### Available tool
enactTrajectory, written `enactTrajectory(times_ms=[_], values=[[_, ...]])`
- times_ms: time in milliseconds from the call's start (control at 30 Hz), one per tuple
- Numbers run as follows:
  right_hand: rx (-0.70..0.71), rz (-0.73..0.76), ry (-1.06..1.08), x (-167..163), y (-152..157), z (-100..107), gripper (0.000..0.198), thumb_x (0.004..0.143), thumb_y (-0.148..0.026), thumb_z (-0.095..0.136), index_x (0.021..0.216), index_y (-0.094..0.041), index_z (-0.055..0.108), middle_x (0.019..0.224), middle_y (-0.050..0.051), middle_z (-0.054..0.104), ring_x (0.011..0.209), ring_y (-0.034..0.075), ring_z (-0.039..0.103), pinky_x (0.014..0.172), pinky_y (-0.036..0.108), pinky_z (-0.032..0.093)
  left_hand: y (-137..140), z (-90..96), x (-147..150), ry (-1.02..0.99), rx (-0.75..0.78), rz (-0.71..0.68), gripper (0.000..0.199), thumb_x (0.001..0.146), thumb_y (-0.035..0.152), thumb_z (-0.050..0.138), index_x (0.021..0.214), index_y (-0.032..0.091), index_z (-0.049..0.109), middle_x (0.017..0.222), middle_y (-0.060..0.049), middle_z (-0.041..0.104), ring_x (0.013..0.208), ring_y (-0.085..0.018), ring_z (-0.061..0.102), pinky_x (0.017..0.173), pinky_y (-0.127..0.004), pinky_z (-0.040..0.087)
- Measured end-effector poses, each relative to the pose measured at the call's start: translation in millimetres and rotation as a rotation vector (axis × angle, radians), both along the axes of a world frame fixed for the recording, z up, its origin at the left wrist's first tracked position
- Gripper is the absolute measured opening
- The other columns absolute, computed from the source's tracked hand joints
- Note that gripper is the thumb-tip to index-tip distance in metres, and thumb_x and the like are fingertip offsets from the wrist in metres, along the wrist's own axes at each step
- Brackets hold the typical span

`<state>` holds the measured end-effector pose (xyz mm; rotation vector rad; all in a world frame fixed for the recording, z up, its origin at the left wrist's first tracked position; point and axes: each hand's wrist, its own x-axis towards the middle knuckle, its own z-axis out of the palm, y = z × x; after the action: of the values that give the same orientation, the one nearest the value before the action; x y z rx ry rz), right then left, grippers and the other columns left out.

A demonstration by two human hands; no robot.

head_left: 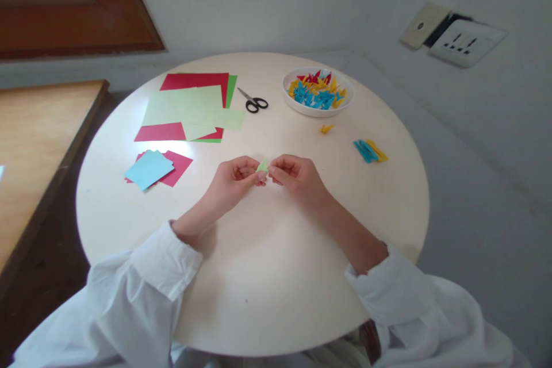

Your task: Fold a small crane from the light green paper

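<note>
A small folded piece of light green paper (263, 167) is held up over the middle of the round table, between my two hands. My left hand (238, 177) pinches it between thumb and fingers. From the other side, the fingertips of my right hand (297, 174) are closed on its right edge. Fingers cover part of the paper, so its full folded shape is hidden. Beyond my right hand lies a single yellow origami crane (326, 129).
A white dish (317, 111) holds red, yellow and blue folded cranes. Scissors (253, 102) lie beside large green and red sheets (185, 104). Blue and red paper squares (149, 169) sit at left, folded blue and yellow strips (370, 150) at right. Walls stand behind the white table (259, 299).
</note>
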<state>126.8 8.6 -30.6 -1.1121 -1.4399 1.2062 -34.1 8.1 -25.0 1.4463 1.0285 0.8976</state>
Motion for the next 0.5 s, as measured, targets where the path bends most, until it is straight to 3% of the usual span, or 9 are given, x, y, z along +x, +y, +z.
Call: enactTrajectory(times_ms=[167, 333, 500], values=[[0.012, -0.126, 0.034, 2.0, 1.6, -1.3, 0.013, 0.069, -0.029, 0.061, 0.065, -0.017, 0.058, 0.055, -0.003, 0.055, 0.052, 0.009, 0.050, 0.053, 0.024, 0.042, -0.6, 2.1, 0.8, 0.003, -0.024, 0.045, 0.028, 0.071, 0.041, 0.070, 0.072, 0.014, 0.060, 0.066, -0.001, 0.063, 0.061, -0.012, 0.058, 0.054, -0.024, 0.042], [0.021, -0.041, 0.059, 3.2, 0.1, -0.6, 0.015, 0.065, -0.026, 0.067, 0.076, -0.016, 0.063, 0.070, 0.001, 0.064, 0.062, 0.011, 0.058, 0.058, 0.025, 0.047, -1.3, 3.6, 0.7, -0.012, -0.044, 0.027, 0.029, 0.072, 0.041, 0.069, 0.074, 0.014, 0.061, 0.068, -0.002, 0.064, 0.064, -0.013, 0.059, 0.058, -0.024, 0.044], [0.026, -0.003, 0.039, 3.6, -0.1, -0.8, 0.014, 0.066, -0.025, 0.067, 0.075, -0.016, 0.063, 0.072, 0.001, 0.065, 0.068, 0.012, 0.061, 0.064, 0.026, 0.050, -0.8, 1.0, 0.4, -0.032, -0.039, 0.018, 0.028, 0.073, 0.041, 0.069, 0.072, 0.014, 0.060, 0.065, -0.001, 0.062, 0.063, -0.012, 0.059, 0.057, -0.023, 0.043]])
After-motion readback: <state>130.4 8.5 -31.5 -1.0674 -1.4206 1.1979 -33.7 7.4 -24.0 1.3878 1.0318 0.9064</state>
